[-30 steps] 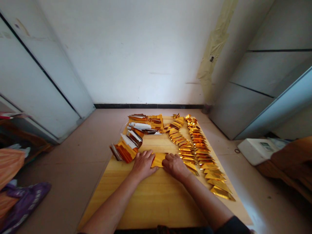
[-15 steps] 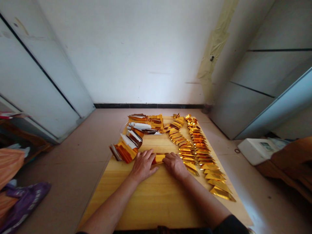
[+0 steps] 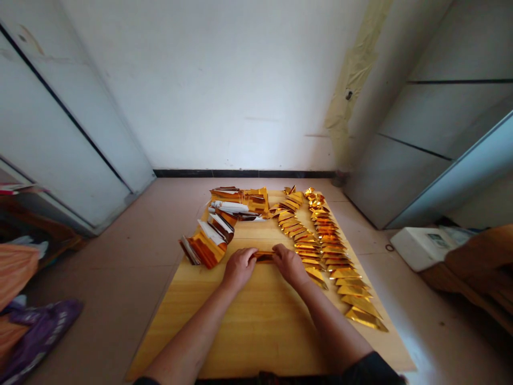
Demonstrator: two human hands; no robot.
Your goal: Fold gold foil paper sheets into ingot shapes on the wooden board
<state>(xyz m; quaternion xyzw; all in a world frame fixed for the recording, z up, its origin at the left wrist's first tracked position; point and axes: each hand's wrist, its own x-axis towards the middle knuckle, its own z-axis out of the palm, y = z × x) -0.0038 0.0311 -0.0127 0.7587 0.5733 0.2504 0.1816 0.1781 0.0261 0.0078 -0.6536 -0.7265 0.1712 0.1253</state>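
Between my two hands is a narrow strip of folded gold foil paper [image 3: 265,257], near the middle of the wooden board [image 3: 248,321]. My left hand [image 3: 240,267] grips its left end, fingers closed. At the right end my right hand [image 3: 289,263] is closed on it too, with the fingers bent over the edge. Close to my right hand lies a row of folded gold paper pieces [image 3: 308,251], overlapping one another. Left of my left hand are bundles of gold and white paper sheets [image 3: 212,246].
A second row of folded gold pieces [image 3: 336,256] runs along the board's right side. More stacked sheets [image 3: 256,202] lie at the far edge. On the floor are a purple bag [image 3: 48,331] at left and a white box [image 3: 425,247] at right.
My left hand has gone from lying flat with fingers spread to gripping the paper's end. The gold paper now looks narrower and tilted, and both hands hold its ends.
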